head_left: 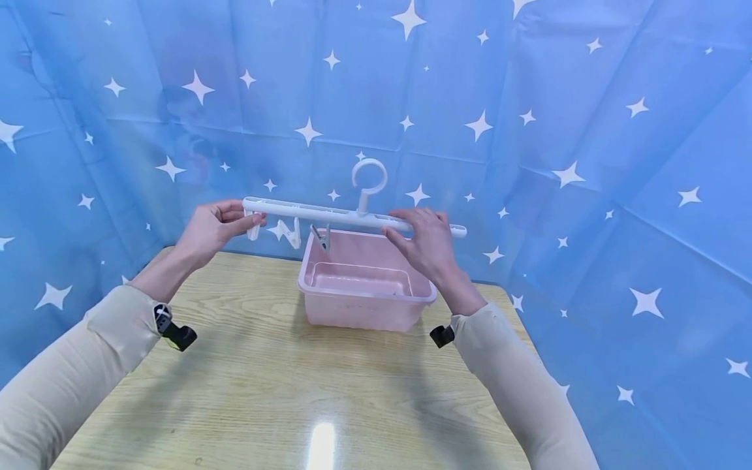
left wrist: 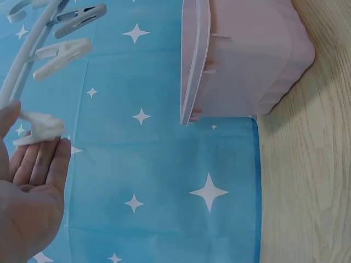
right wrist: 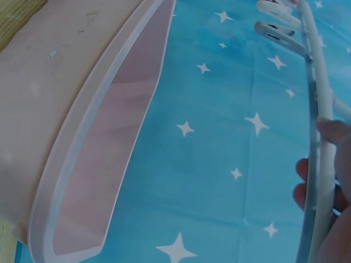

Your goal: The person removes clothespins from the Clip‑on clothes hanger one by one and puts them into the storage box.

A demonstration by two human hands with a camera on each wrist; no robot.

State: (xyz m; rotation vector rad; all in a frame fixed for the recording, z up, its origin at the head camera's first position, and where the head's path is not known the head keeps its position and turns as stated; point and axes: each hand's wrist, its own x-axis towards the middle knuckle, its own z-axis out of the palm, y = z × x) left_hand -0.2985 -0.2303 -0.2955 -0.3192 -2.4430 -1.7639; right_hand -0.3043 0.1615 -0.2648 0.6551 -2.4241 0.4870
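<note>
A white clip hanger is held up above the pink basin, its bar tilted slightly down to the right and its round hook upward. The right hand grips the bar right of the hook, fingers behind it in the right wrist view. At the bar's left end, the left hand has thumb and fingers about a white clip that hangs there. Farther along hang a second white clip and a grey clip, which overlaps the basin's rim in the head view.
The basin stands near the back edge of the light wooden table. Behind the table hangs a blue curtain with white stars. Black wrist cameras are worn at both cuffs.
</note>
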